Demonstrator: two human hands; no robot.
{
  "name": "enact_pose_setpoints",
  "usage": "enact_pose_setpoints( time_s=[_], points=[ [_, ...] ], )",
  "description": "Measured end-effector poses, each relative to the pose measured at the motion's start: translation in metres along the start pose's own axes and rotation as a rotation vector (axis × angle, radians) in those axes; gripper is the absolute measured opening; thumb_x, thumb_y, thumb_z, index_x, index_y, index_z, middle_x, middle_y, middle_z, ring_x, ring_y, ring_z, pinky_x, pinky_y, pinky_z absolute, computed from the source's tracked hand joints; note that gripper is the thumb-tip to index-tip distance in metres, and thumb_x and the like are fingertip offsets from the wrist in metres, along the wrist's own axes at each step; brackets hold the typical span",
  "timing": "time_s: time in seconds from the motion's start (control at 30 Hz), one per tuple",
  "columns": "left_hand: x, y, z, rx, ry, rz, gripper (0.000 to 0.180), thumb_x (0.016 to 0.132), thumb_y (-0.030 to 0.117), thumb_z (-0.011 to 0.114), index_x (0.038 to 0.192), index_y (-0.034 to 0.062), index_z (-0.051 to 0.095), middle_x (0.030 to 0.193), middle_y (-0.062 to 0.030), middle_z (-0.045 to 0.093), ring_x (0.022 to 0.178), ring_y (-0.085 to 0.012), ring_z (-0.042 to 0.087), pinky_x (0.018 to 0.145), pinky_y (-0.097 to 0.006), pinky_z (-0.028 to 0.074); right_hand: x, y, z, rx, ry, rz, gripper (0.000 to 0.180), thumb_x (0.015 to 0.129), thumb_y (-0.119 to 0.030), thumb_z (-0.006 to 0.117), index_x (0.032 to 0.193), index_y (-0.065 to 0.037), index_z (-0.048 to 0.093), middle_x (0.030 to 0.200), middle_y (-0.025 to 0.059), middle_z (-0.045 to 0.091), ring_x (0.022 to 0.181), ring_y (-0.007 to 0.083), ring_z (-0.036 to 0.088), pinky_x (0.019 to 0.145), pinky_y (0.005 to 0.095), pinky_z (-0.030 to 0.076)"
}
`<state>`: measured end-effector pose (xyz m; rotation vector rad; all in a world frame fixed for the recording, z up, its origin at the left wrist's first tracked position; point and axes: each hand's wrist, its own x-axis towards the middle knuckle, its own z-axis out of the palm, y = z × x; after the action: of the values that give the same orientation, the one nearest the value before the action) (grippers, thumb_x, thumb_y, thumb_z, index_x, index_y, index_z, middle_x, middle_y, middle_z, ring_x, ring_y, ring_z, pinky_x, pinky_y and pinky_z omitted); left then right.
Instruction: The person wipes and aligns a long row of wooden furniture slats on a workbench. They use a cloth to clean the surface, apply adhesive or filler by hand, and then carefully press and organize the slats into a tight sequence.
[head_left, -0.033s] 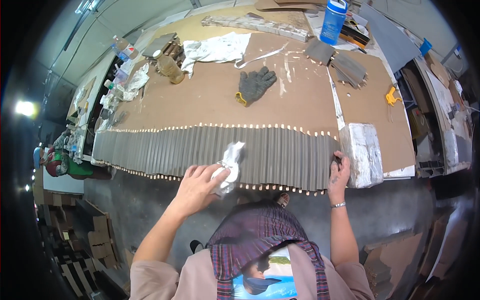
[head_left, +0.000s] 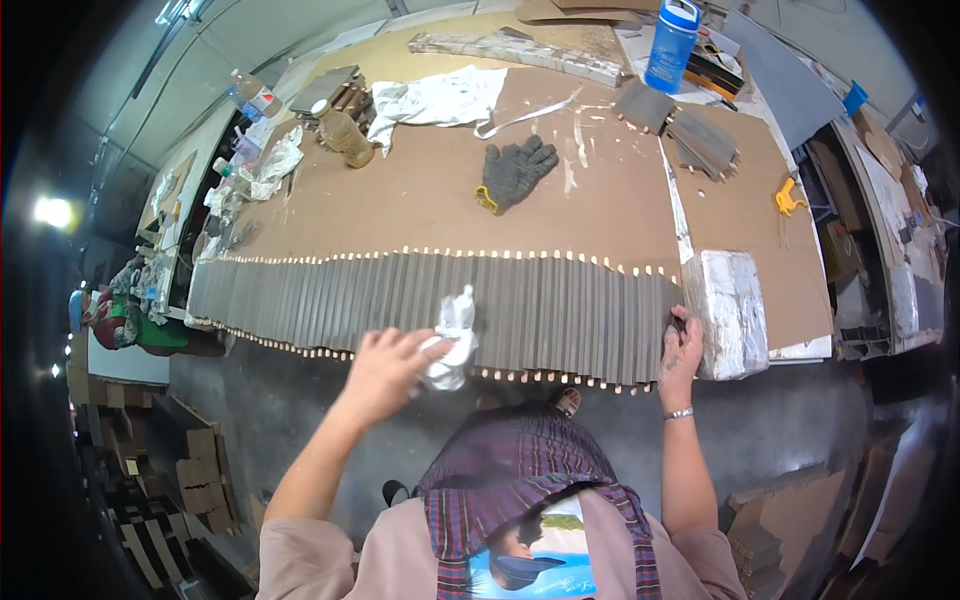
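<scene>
A long row of grey wooden slats (head_left: 560, 310) with pale pegged ends lies side by side along the table's near edge. My left hand (head_left: 385, 368) is closed on a crumpled white rag (head_left: 455, 345), which rests over the slats near the middle of the row. At the row's right end, my right hand (head_left: 680, 350) has its fingers bent around the last slats. A foil-like, silvery wrapped block (head_left: 730, 315) stands just right of that hand. Beyond the row lies a grey work glove (head_left: 515, 172) with a yellow cuff.
Farther back are a white cloth (head_left: 440, 98), a bottle of brownish liquid (head_left: 343, 135), a paint-stained bar (head_left: 520, 58) and a blue bottle (head_left: 670, 50). Small slat stacks (head_left: 703, 140) and a yellow tool (head_left: 790, 198) lie right. A co-worker (head_left: 125, 320) is at far left.
My left hand has drawn slightly left and toward me with the white rag, pulling it a little nearer. My right hand stays at the row's end.
</scene>
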<state>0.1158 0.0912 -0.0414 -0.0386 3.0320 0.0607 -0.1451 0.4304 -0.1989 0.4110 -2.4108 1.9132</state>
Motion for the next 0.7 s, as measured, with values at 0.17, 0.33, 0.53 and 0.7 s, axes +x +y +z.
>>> enact_pose_setpoints(
  time_s=[0.17,0.33,0.53,0.7],
  points=[
    [-0.016,-0.084,-0.011,0.067,0.591,-0.524,0.034,0.073,0.005,0.065,0.106,0.0065,0.07,0.114,-0.0115,0.065,0.109,-0.0326,0.057,0.093,-0.048,0.044,-0.003,-0.001,-0.002,0.003,-0.023,0.021,0.041,0.086,0.006,0.046,0.127,0.007,0.053,0.126,0.015,0.054,0.123,0.0256,0.054,0.111,0.0382,0.04],
    [0.045,0.031,0.024,-0.131,0.383,0.062,0.046,0.071,0.013,0.072,0.117,0.0135,0.065,0.121,-0.0108,0.063,0.122,-0.0321,0.055,0.115,-0.056,0.029,-0.006,0.005,-0.004,0.037,-0.056,0.049,0.039,0.089,0.006,0.045,0.127,0.008,0.052,0.129,0.0141,0.054,0.124,0.0236,0.053,0.11,0.0365,0.04],
    [-0.018,-0.189,0.043,0.369,0.491,-0.559,0.035,0.075,0.008,0.066,0.11,0.0062,0.067,0.118,-0.0092,0.066,0.111,-0.033,0.057,0.1,-0.057,0.036,-0.012,0.001,-0.009,-0.036,-0.009,0.053,0.036,0.089,0.006,0.052,0.126,0.007,0.054,0.127,0.0144,0.056,0.121,0.0236,0.055,0.108,0.0359,0.041],
    [0.035,-0.125,0.026,-0.022,0.739,-0.111,0.042,0.076,-0.003,0.057,0.117,0.0019,0.062,0.1,-0.0177,0.063,0.093,-0.0361,0.059,0.078,-0.047,0.049,-0.072,-0.053,0.001,-0.394,0.369,-0.09,0.03,0.083,0.01,0.054,0.111,0.003,0.06,0.115,0.0125,0.061,0.113,0.0244,0.058,0.103,0.0371,0.043]
  ],
)
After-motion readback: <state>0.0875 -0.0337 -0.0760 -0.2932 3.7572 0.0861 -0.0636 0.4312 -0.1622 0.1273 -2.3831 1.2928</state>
